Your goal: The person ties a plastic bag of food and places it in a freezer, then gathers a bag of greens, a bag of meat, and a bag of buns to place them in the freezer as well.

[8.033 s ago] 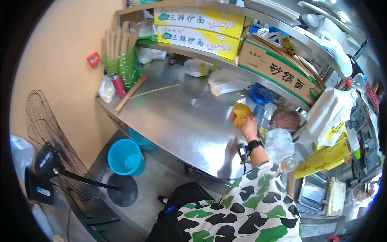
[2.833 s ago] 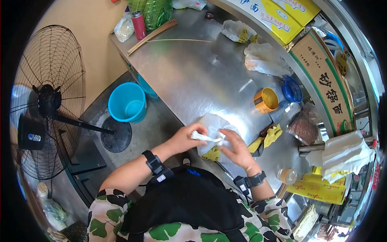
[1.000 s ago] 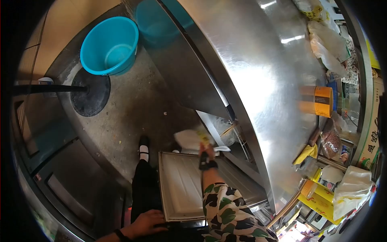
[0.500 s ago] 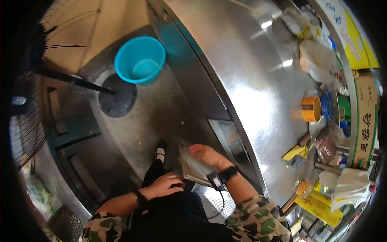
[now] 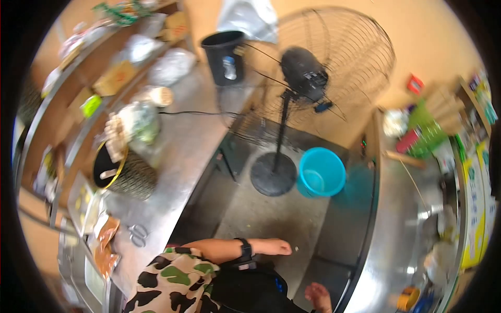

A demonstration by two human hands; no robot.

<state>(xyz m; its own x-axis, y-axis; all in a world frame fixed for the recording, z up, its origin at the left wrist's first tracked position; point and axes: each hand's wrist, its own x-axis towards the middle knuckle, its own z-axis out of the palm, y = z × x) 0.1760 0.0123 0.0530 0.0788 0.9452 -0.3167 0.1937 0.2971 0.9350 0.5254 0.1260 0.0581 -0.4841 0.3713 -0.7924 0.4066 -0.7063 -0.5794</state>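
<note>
My left hand [image 5: 271, 247] reaches out over the floor at the lower middle, a black band on its wrist. Its fingers are blurred but loosely stretched, with nothing seen in them. My right hand [image 5: 317, 297] shows at the bottom edge beside the right-hand steel cabinet, fingers loosely apart and nothing in them. Ahead of both hands, a turquoise plastic tub [image 5: 322, 172] sits next to the round black base of a standing fan [image 5: 273, 174]. Neither hand touches the tub or the fan.
A steel counter [image 5: 177, 201] on the left carries scissors [image 5: 138, 236], a tall patterned bin [image 5: 133, 177], bags and a black bucket [image 5: 225, 57]. Another steel counter [image 5: 399, 229] on the right holds bags and an orange container [image 5: 408, 298]. A cable [image 5: 198, 112] crosses toward the fan.
My view has swung left, bringing the left counter and whole fan into sight. My right hand has left the panel-like door it was at, which is now out of view. My left hand reaches forward.
</note>
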